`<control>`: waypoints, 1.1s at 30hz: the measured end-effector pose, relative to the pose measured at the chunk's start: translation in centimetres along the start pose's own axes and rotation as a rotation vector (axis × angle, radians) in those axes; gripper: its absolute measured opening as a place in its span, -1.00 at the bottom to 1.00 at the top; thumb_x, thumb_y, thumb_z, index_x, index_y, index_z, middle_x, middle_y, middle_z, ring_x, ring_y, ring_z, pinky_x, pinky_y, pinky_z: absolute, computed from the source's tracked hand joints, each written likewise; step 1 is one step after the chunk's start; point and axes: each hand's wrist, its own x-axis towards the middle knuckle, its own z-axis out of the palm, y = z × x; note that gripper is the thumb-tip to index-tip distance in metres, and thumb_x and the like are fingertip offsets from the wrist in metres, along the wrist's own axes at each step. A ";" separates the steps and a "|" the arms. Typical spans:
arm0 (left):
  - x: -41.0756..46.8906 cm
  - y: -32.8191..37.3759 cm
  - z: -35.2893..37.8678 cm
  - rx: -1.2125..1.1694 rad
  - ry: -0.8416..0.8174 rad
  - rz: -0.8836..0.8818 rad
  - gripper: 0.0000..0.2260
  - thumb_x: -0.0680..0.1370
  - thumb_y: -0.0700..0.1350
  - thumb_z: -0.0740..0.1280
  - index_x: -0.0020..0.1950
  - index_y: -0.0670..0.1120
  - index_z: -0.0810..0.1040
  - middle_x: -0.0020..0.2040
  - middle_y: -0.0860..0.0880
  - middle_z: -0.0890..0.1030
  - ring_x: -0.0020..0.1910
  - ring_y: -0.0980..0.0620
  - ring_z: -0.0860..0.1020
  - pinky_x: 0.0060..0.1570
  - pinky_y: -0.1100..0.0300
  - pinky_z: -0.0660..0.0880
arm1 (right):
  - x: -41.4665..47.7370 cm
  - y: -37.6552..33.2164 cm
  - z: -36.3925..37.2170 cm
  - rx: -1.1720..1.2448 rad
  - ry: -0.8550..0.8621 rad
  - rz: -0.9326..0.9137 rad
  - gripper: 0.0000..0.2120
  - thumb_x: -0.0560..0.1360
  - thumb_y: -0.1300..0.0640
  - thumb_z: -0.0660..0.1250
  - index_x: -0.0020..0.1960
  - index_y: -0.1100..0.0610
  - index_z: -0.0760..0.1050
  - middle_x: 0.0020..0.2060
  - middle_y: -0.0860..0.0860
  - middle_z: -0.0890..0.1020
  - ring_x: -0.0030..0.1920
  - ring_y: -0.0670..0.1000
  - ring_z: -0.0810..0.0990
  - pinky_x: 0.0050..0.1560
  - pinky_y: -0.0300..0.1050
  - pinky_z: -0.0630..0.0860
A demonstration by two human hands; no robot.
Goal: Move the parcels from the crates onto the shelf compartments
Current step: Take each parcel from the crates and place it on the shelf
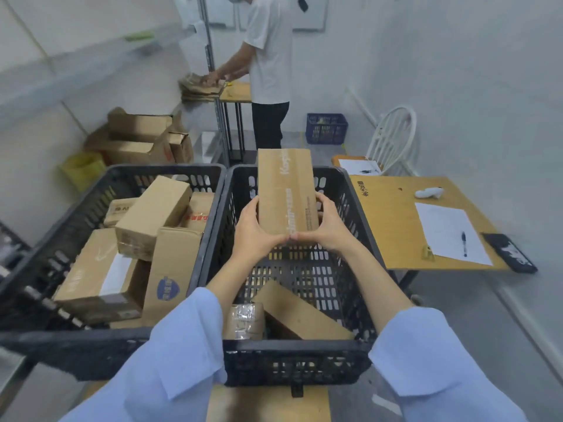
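I hold a long brown cardboard parcel (285, 190) upright above the right black crate (292, 360). My left hand (254, 233) grips its lower left side and my right hand (329, 226) grips its lower right side. Two more parcels lie at the bottom of that crate: a tilted brown box (298, 315) and a small taped one (243, 321). The left black crate (61, 345) holds several cardboard parcels (152, 214). A blurred white shelf (91, 56) runs along the left wall.
A person in a white shirt (269, 56) stands ahead at a small table with flattened cardboard (201, 86). Open boxes (140, 138) sit on the floor at left. A wooden table (396, 226) with paper and pen is at right, with a white chair (393, 138) and blue basket (326, 128) behind.
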 end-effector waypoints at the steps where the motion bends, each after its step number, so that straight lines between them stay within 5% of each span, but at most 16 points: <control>1: -0.2 0.4 -0.4 -0.007 0.017 0.001 -0.06 0.22 0.04 0.66 0.48 0.00 0.26 0.37 0.02 0.44 0.32 0.06 0.41 0.27 0.09 0.40 | -0.1 -0.4 -0.1 0.032 -0.014 -0.012 0.10 0.22 -0.01 0.67 0.54 0.04 0.06 0.48 0.02 0.23 0.41 0.01 0.30 0.43 0.11 0.33; 7: -2.1 1.9 -3.1 -0.032 0.186 -0.009 -0.32 0.33 -0.14 0.60 0.34 -0.02 0.33 0.19 0.10 0.47 0.20 0.10 0.45 -0.03 0.43 0.33 | -0.2 -2.5 -0.3 0.110 -0.084 -0.133 -0.11 0.35 0.16 0.60 0.48 0.06 0.11 0.31 -0.11 0.31 0.33 -0.03 0.34 0.26 -0.26 0.38; 9: -3.1 2.4 -3.9 -0.030 0.247 0.012 -0.33 0.36 -0.16 0.58 0.36 -0.01 0.33 0.21 0.12 0.44 0.25 0.11 0.42 0.06 0.42 0.33 | -0.4 -3.0 -0.1 0.109 -0.093 -0.191 -0.15 0.38 0.16 0.57 0.48 0.05 0.13 0.31 -0.12 0.31 0.33 -0.01 0.37 0.08 -0.45 0.37; 11: -4.6 2.9 -4.7 -0.025 0.289 0.024 -0.25 0.37 -0.11 0.57 0.46 0.05 0.27 0.33 0.07 0.39 0.31 0.12 0.37 0.24 0.23 0.36 | -1.0 -3.8 0.1 0.129 -0.129 -0.238 -0.09 0.39 0.12 0.56 0.54 0.01 0.06 0.39 -0.09 0.29 0.32 -0.02 0.37 0.14 -0.40 0.37; 15: -8.8 4.4 -6.4 -0.041 0.353 -0.021 -0.20 0.42 -0.10 0.55 0.54 0.10 0.18 0.39 0.03 0.26 0.26 0.12 0.32 0.29 0.16 0.35 | -3.0 -6.1 1.0 0.179 -0.259 -0.309 -0.07 0.48 0.06 0.48 0.60 -0.12 -0.08 0.46 -0.06 0.18 0.35 0.01 0.33 0.36 0.02 0.35; 18: -12.7 5.0 -8.1 -0.088 0.447 -0.027 -0.27 0.40 -0.09 0.56 0.46 0.13 0.27 0.40 0.02 0.31 0.30 0.06 0.38 0.34 -0.02 0.41 | -4.7 -7.4 2.6 0.249 -0.341 -0.360 -0.16 0.49 0.08 0.47 0.56 -0.11 0.02 0.35 -0.08 0.25 0.37 0.04 0.36 0.33 -0.04 0.37; 23: -20.4 6.0 -11.2 0.045 0.685 -0.057 -0.35 0.40 -0.06 0.56 0.37 0.13 0.31 0.33 0.09 0.39 0.26 0.13 0.40 0.23 0.18 0.39 | -8.4 -10.3 7.0 0.364 -0.523 -0.391 -0.27 0.49 0.15 0.47 0.47 0.02 0.07 0.26 -0.08 0.34 0.26 -0.01 0.44 0.05 -0.39 0.47; 27: -26.9 6.4 -14.0 0.076 0.812 -0.146 -0.39 0.40 -0.01 0.56 0.34 0.06 0.32 0.28 0.11 0.45 0.20 0.12 0.46 0.12 0.24 0.44 | -11.9 -13.0 11.3 0.419 -0.662 -0.401 -0.23 0.42 0.03 0.53 0.45 0.01 0.13 0.38 -0.06 0.36 0.31 0.03 0.48 0.26 -0.05 0.51; 30: -31.7 6.9 -15.9 0.117 0.912 -0.182 -0.32 0.40 0.00 0.56 0.40 0.12 0.27 0.29 0.19 0.39 0.23 0.14 0.43 0.19 0.18 0.42 | -15.6 -15.6 13.6 0.449 -0.760 -0.474 -0.37 0.47 0.11 0.49 0.34 -0.03 0.14 0.22 -0.14 0.37 0.10 -0.19 0.52 -0.09 -0.43 0.51; 33: -36.3 7.7 -17.6 0.176 0.967 -0.220 -0.21 0.41 0.01 0.55 0.51 0.22 0.17 0.37 0.16 0.32 0.27 0.11 0.41 0.22 0.15 0.42 | -19.2 -17.8 15.8 0.496 -0.882 -0.573 -0.22 0.47 0.15 0.49 0.45 -0.08 0.03 0.26 -0.12 0.34 0.17 -0.17 0.50 -0.07 -0.46 0.50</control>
